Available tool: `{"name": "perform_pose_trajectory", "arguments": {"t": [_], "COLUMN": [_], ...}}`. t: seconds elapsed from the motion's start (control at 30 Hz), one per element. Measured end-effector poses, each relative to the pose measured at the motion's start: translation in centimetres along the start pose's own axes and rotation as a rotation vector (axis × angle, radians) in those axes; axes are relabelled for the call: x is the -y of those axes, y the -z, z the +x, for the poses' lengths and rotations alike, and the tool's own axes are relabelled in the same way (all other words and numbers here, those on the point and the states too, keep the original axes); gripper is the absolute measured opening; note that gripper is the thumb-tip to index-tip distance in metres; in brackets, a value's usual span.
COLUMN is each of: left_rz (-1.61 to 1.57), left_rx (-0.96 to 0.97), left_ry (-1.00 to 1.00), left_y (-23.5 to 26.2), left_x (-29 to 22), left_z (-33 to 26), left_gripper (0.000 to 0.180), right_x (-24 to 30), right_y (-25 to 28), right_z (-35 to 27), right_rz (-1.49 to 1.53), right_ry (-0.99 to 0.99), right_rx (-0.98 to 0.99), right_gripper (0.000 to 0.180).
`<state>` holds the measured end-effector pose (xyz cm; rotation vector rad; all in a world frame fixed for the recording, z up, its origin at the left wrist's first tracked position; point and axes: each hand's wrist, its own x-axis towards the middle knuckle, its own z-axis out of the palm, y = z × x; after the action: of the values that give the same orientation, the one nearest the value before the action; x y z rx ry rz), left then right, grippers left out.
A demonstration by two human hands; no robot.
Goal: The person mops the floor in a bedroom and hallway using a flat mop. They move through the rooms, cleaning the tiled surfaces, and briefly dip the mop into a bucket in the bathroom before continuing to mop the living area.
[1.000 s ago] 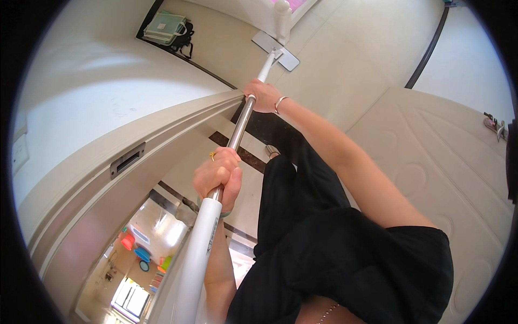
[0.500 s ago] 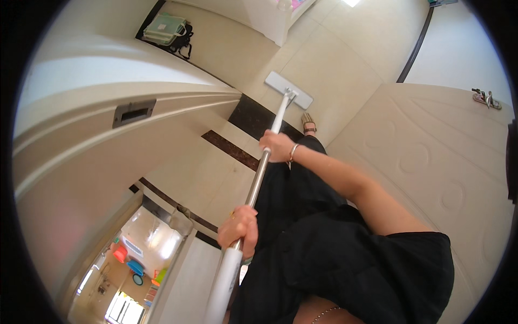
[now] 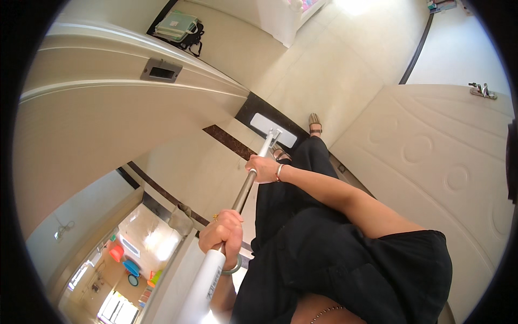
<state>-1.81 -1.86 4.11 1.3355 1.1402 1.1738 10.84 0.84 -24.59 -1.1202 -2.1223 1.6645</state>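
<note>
A flat mop (image 3: 244, 193) runs diagonally from the lower left of the view toward the doorway, with a steel middle tube and white pole sections. Its white rectangular mop head (image 3: 261, 123) lies over the dark threshold strip (image 3: 245, 108). My left hand (image 3: 222, 235) is wrapped round the upper pole, just above the thick white grip. Farther down, my right hand (image 3: 263, 169) grips the pole where the steel meets the white section. The mop head sits close to my feet in sandals, one sandal (image 3: 315, 120) on the pale tiles beyond the strip. The pad's underside is hidden.
A door frame with a metal strike plate (image 3: 162, 71) stands on the left. The open cream door (image 3: 415, 146) is on the right. Beyond lie a green bag (image 3: 177, 27) and white furniture (image 3: 280, 27). Lower left, a doorway shows colourful basins (image 3: 131, 268).
The mop head has been drawn back toward me, from the pale tiles onto the dark strip. Both hands have moved down and left with the pole. A second sandal now shows.
</note>
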Motion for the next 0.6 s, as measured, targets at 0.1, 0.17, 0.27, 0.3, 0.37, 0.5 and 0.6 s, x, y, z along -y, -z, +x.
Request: {"name": "perform_pose_trajectory", "arguments": {"t": [0.1,0.17,0.27,0.3,0.37,0.5,0.6], "left_rz": [-0.011,0.006,-0.018,0.006,0.038,0.064,0.134], "left_rx": [0.027,-0.043,0.013,0.001,-0.001,-0.014,-0.091], "left_ry": [-0.045,-0.077,-0.153,-0.177,-0.220,-0.303,-0.349], "left_y": [-1.0,-1.8,-3.3,-4.1,-5.6,-7.5,-7.9], "left_x": [-0.9,-1.5,1.9,2.6,3.6,7.9,9.8], "left_z": [1.6,2.5,6.8,7.7,10.2,16.6,19.8], "left_gripper": [0.031,0.031,0.030,0.030,0.030,0.029,0.026], "right_x": [0.7,1.4,-3.3,-3.9,-5.5,-9.4,-10.8], "right_y": [3.4,6.3,11.2,12.8,15.9,22.6,24.7], "right_z": [0.6,2.1,4.3,5.3,7.8,13.3,17.7], "right_rz": [-0.017,-0.036,-0.128,-0.142,-0.123,-0.145,-0.092], "right_ry": [0.019,0.076,0.048,0.151,0.210,0.282,0.324], "right_rx": [-0.042,-0.031,-0.208,-0.277,-0.338,-0.383,-0.413], "right_gripper": [0.009,0.007,0.008,0.007,0.006,0.005,0.012]}}
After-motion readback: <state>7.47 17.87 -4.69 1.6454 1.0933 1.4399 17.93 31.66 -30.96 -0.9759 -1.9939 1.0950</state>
